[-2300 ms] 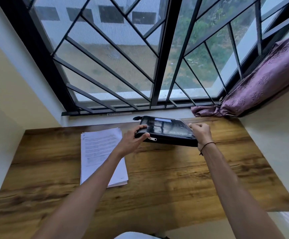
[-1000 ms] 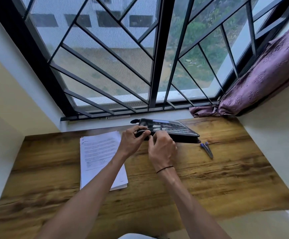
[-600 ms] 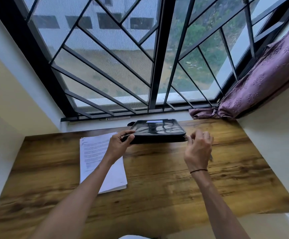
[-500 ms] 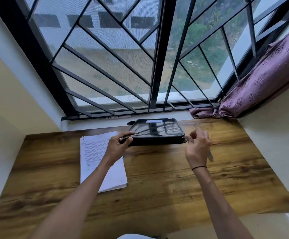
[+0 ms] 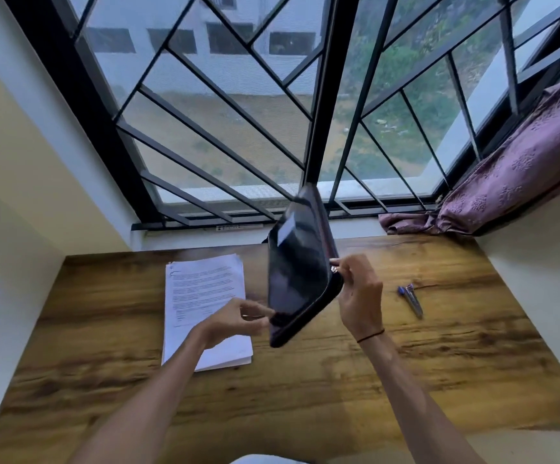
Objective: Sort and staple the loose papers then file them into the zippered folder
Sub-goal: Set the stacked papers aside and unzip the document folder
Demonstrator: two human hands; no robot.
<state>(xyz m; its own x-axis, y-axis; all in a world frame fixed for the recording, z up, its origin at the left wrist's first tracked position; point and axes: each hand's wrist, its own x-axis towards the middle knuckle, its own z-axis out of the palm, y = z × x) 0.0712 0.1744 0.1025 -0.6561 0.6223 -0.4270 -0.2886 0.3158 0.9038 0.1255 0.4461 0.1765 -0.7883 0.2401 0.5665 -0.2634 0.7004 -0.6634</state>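
The black zippered folder [image 5: 297, 272] is lifted off the wooden table [image 5: 305, 390] and turned nearly on end, its long side pointing toward the window. My left hand [image 5: 235, 321] grips its lower near corner. My right hand [image 5: 358, 293] pinches the metal zipper pull on the folder's right edge. A stack of printed white papers [image 5: 201, 296] lies flat on the table to the left, partly under my left hand.
A small blue and silver stapler [image 5: 411, 299] lies on the table to the right of my right hand. A purple curtain [image 5: 512, 175] is bunched at the right window corner. Black window bars [image 5: 318, 95] rise just behind the folder.
The folder lay flat near the window with my right hand drawing the zipper along its near edge. Now both hands have raised it and tipped it up on end.
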